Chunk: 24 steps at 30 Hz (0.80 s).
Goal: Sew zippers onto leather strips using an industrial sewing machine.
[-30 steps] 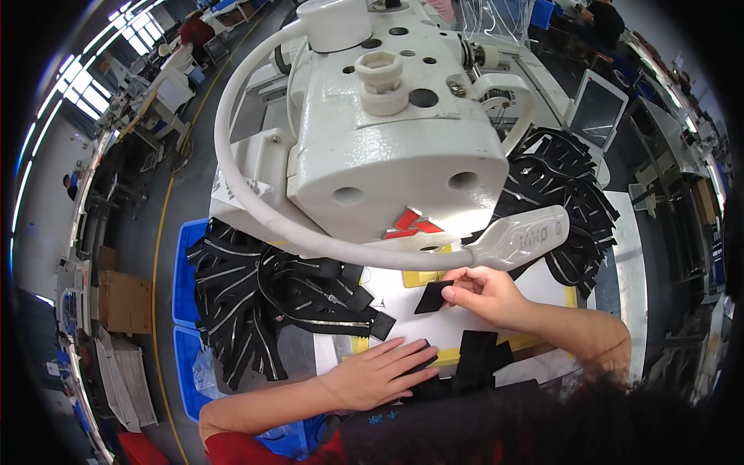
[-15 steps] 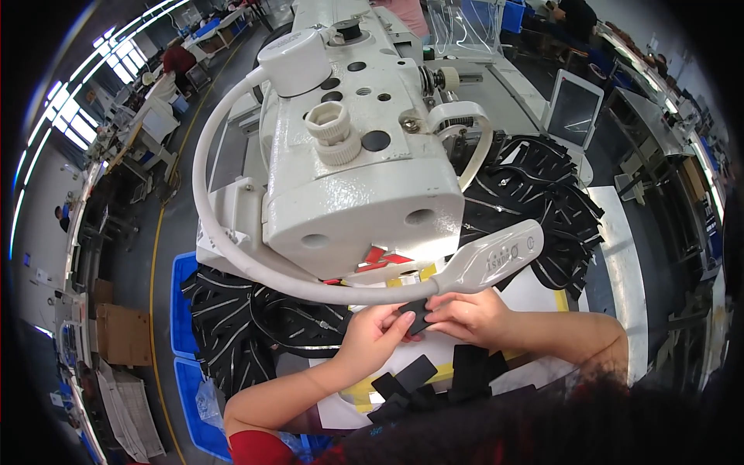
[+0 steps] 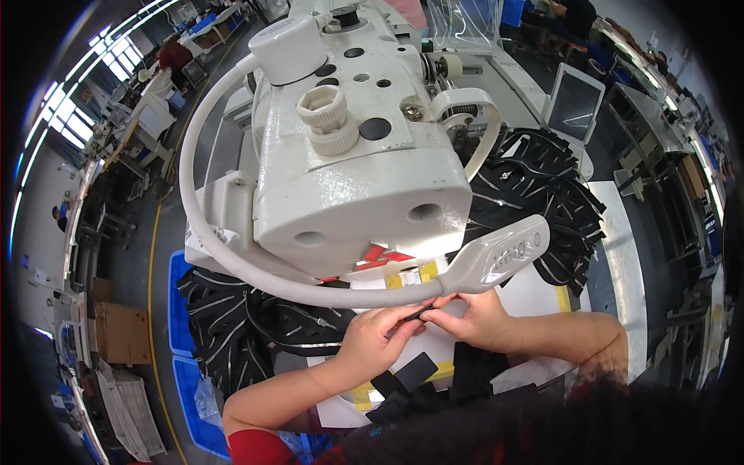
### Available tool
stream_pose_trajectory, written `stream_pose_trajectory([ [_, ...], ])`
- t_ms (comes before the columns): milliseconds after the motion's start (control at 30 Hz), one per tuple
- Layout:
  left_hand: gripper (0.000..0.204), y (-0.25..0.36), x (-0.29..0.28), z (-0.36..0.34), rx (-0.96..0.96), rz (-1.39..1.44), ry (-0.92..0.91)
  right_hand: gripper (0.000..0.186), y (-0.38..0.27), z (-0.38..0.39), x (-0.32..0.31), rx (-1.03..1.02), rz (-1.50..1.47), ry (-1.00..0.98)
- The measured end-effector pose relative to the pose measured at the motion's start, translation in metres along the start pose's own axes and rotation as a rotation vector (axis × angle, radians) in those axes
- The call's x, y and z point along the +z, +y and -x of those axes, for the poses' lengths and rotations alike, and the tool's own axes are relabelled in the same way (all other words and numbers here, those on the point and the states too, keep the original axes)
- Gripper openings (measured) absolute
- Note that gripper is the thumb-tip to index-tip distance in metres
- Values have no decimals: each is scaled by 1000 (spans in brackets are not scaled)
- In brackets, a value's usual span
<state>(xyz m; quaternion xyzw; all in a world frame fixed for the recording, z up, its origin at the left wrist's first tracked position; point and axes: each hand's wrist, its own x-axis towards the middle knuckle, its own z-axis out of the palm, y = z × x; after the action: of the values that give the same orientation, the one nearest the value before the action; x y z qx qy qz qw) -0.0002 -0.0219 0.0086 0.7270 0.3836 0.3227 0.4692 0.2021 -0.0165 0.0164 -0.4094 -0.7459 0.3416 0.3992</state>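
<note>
Between the fingertips of both hands is a small black fabric piece (image 3: 419, 312), turned nearly edge-on. My left hand (image 3: 373, 339) pinches one end of it, and my right hand (image 3: 479, 319) pinches the other. Just above them reaches the flat white head of a gooseneck lamp (image 3: 500, 252), in front of a large white sewing machine (image 3: 360, 194). More flat black fabric pieces (image 3: 416, 371) lie in a loose heap on the white work surface (image 3: 341, 411) nearer to me.
Bundles of black zippers (image 3: 221, 314) lie to the left, and another zipper pile (image 3: 535, 201) to the right. Blue bins (image 3: 186, 387) stand at the lower left. A tablet-like screen (image 3: 574, 105) is at the back right. A cardboard box (image 3: 122, 332) sits farther left.
The black fabric piece has tilted from showing its flat face to nearly edge-on. Both hands have shifted their fingers on it. The view has moved slightly.
</note>
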Motion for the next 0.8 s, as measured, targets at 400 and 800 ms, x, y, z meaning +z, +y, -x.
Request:
stream_pose_trajectory([
  [400, 10, 4, -4, -4, 41, -95, 113, 10, 3, -1, -5, -128, -3, -39],
  [800, 15, 4, -2, -8, 19, -281, -2, 26, -9, -7, -25, -246, 262, -230],
])
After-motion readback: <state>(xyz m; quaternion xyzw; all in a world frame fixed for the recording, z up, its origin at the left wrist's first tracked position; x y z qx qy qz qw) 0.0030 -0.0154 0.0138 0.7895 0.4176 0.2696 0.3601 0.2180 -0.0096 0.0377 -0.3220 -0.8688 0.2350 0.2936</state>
